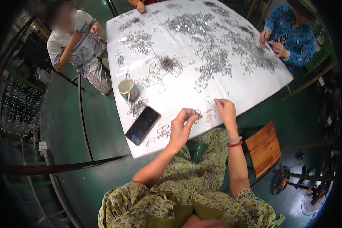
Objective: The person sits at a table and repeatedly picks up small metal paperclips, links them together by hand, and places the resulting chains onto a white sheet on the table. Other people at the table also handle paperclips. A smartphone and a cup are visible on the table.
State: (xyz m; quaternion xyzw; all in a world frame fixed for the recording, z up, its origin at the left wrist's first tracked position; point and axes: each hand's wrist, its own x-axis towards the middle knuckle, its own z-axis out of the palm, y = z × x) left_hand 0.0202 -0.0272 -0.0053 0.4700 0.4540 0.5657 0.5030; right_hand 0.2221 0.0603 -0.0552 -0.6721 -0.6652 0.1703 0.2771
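Observation:
My left hand (182, 127) is over the near edge of the white table (250, 89), thumb and fingertips pinched together on a small bent-wire hook (197, 117). To its right, my right hand (227, 112) has its fingers bent and pressed together; whatever is in the fingertips, if anything, is too small to make out. Several loose wire hooks (209, 114) lie between the two hands. Another group of hooks (163, 130) rests left of my left hand, beside a dark phone (143, 125).
A patterned cup (128, 91) stands near the left edge. Large piles of wire hooks (212, 60) spread across the table. People sit at the left (79, 45) and right (292, 36), and another person's hand (140, 7) rests on the far edge. A wooden stool (263, 149) is at right.

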